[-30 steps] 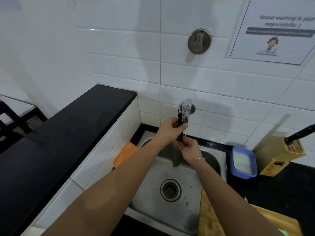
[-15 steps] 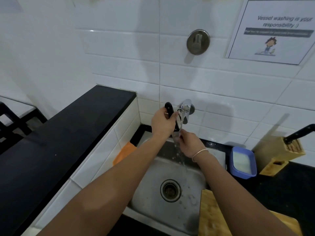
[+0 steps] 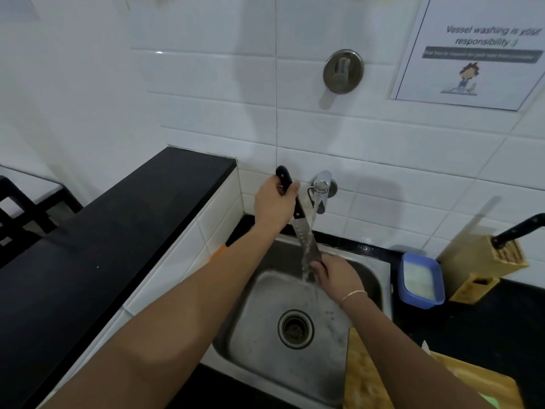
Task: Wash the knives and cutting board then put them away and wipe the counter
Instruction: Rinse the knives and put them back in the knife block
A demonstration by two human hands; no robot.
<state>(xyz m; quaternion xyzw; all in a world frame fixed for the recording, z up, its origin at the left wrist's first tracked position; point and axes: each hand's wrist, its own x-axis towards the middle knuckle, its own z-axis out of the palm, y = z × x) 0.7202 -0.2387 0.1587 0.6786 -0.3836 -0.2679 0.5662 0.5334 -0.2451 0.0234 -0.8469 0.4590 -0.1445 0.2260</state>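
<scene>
Reading "Vessel washing is your responsibility :)", a wall sign (image 3: 474, 54) hangs above the knife (image 3: 306, 240).

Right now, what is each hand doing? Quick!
Left hand: closed around the knife handle.
Right hand: fingers pinching the knife blade near its tip.

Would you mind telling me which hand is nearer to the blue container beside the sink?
Right. The right hand pinches the knife blade's tip over the sink, just left of the blue container. The left hand grips the handle farther left, by the tap.
</scene>
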